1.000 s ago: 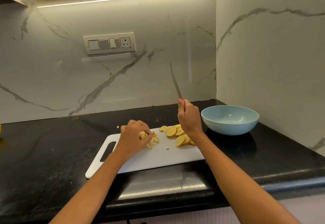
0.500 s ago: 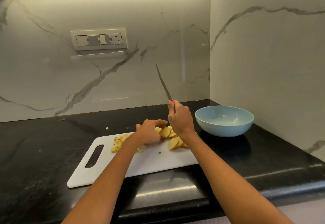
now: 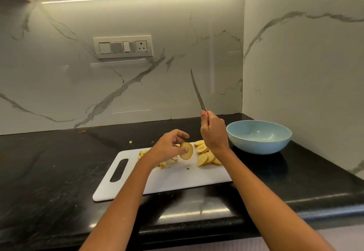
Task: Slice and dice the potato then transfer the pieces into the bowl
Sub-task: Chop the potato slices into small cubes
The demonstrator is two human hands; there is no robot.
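Note:
A white cutting board (image 3: 173, 179) lies on the black counter. My left hand (image 3: 167, 148) pinches one round potato slice (image 3: 187, 151) just above the board. Several more potato slices (image 3: 205, 155) lie in a pile at the board's right end. Diced potato pieces (image 3: 167, 163) sit under and left of my left hand, partly hidden by it. My right hand (image 3: 213, 132) grips the knife (image 3: 198, 91) by its handle, blade pointing up and away over the slices. The light blue bowl (image 3: 259, 137) stands empty to the right of the board.
The black counter (image 3: 49, 172) ends at a front edge near me. Marble walls close the back and the right side just behind the bowl. A switch panel (image 3: 123, 46) is on the back wall. Small scraps (image 3: 130, 142) lie on the counter behind the board.
My left hand left the diced pile, reached to the slices and lifted one slice off the board. My right hand kept the knife raised.

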